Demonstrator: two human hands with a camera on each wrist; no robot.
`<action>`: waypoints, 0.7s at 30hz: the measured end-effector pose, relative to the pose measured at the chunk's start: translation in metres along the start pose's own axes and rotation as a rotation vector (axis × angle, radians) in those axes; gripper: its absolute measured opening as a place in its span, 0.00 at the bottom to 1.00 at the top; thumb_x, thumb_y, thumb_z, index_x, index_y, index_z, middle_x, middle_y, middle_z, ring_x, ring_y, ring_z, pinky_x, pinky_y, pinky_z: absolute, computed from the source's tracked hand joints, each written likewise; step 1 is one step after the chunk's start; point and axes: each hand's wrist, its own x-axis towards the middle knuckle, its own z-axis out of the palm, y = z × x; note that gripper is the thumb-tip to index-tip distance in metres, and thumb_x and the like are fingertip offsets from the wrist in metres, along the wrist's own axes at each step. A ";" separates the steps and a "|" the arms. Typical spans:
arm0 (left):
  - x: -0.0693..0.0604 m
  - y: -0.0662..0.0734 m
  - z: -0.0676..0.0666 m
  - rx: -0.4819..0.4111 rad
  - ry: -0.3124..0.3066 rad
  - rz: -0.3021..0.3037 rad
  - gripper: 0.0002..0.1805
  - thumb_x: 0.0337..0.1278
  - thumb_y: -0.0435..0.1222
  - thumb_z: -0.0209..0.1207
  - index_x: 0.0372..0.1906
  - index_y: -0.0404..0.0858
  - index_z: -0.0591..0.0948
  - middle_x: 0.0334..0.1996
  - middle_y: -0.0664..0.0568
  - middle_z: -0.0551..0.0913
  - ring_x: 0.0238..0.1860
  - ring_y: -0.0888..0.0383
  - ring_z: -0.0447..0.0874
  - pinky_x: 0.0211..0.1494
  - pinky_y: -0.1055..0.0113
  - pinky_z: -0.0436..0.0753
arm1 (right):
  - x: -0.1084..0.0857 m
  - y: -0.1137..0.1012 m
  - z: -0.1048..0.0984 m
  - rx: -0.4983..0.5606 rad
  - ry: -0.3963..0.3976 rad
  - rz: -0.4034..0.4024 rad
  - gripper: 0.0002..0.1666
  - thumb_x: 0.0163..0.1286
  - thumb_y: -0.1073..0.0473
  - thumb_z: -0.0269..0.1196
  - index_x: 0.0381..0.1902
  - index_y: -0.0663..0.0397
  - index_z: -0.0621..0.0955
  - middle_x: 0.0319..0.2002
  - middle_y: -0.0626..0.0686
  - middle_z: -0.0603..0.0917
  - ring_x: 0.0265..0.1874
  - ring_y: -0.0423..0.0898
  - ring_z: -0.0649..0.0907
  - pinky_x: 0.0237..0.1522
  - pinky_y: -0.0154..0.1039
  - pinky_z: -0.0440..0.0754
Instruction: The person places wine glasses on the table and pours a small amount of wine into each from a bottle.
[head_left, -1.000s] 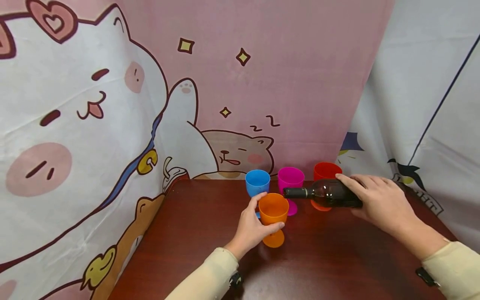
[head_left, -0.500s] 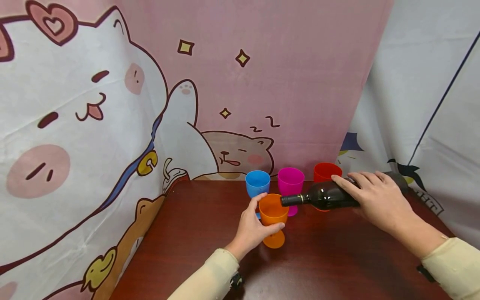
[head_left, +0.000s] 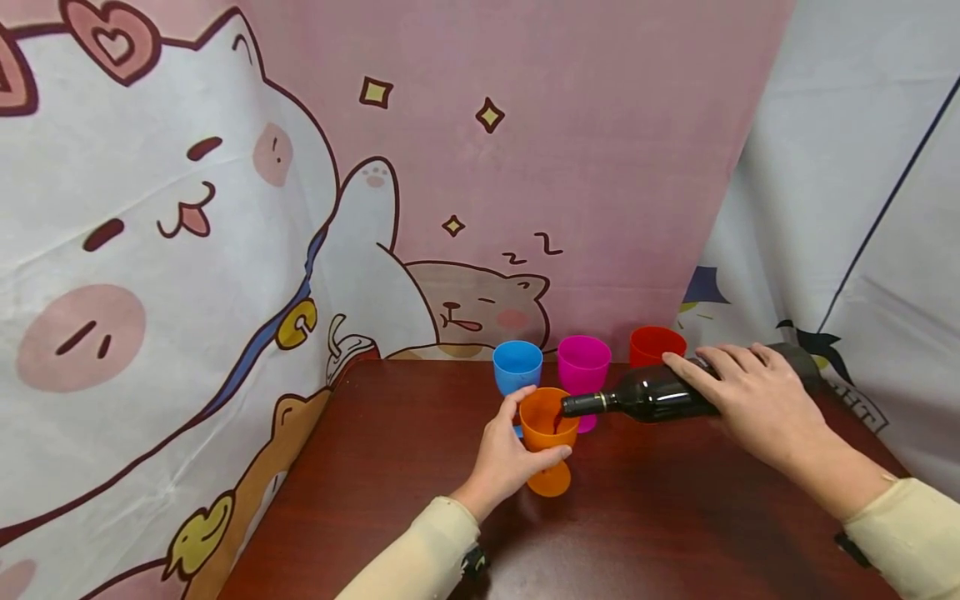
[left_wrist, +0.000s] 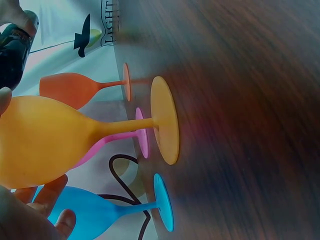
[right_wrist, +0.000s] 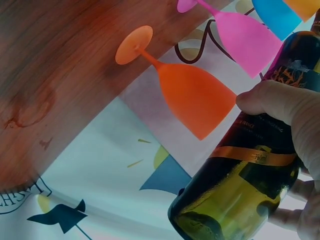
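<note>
My left hand point(head_left: 506, 454) grips an orange plastic wine goblet point(head_left: 550, 440) by its bowl, thumb on the near side and fingers round the left. My right hand point(head_left: 765, 408) holds a dark glass wine bottle point(head_left: 656, 393) round its body, tilted with the neck pointing left and slightly down. The bottle's mouth is at the goblet's rim, and a thin dark red stream runs from it into the bowl. In the left wrist view the goblet point(left_wrist: 45, 137) stands upright, its foot at the tabletop. The liquid level inside is hidden.
Behind stand a blue goblet point(head_left: 516, 371), a magenta goblet point(head_left: 583, 371) and a red goblet point(head_left: 657, 343), the last partly hidden by the bottle. They stand near the far edge of the dark wooden table point(head_left: 405, 450). A printed cloth point(head_left: 600, 167) hangs beyond it.
The bottle has moved left and its neck has tipped down, bringing its mouth to the goblet's rim. Red liquid now flows out. My left hand and the orange goblet have stayed nearly still.
</note>
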 end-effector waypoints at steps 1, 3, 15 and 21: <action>0.000 0.000 0.000 0.001 0.000 -0.001 0.49 0.55 0.49 0.80 0.78 0.62 0.64 0.68 0.58 0.80 0.67 0.55 0.83 0.67 0.53 0.87 | 0.000 0.000 0.000 0.000 -0.002 0.000 0.63 0.32 0.57 0.88 0.73 0.41 0.76 0.53 0.64 0.86 0.50 0.66 0.84 0.52 0.70 0.80; 0.000 0.000 0.000 0.001 -0.002 -0.003 0.49 0.55 0.49 0.80 0.78 0.62 0.64 0.68 0.58 0.80 0.67 0.55 0.83 0.67 0.54 0.87 | 0.000 -0.001 0.000 0.000 -0.009 0.004 0.64 0.32 0.57 0.88 0.73 0.41 0.76 0.53 0.64 0.86 0.50 0.66 0.84 0.52 0.70 0.79; 0.000 0.001 0.000 -0.003 -0.002 -0.012 0.49 0.55 0.50 0.79 0.78 0.62 0.64 0.68 0.58 0.80 0.67 0.55 0.83 0.67 0.54 0.87 | -0.001 -0.002 -0.001 -0.001 -0.041 0.017 0.65 0.33 0.55 0.89 0.73 0.40 0.75 0.54 0.64 0.85 0.51 0.66 0.84 0.51 0.70 0.80; 0.001 0.000 0.001 0.009 0.006 -0.001 0.50 0.55 0.49 0.80 0.78 0.61 0.64 0.68 0.57 0.81 0.66 0.55 0.84 0.66 0.55 0.88 | -0.004 -0.007 0.001 0.052 -0.119 0.080 0.66 0.33 0.51 0.90 0.74 0.40 0.74 0.54 0.61 0.86 0.51 0.65 0.86 0.45 0.69 0.84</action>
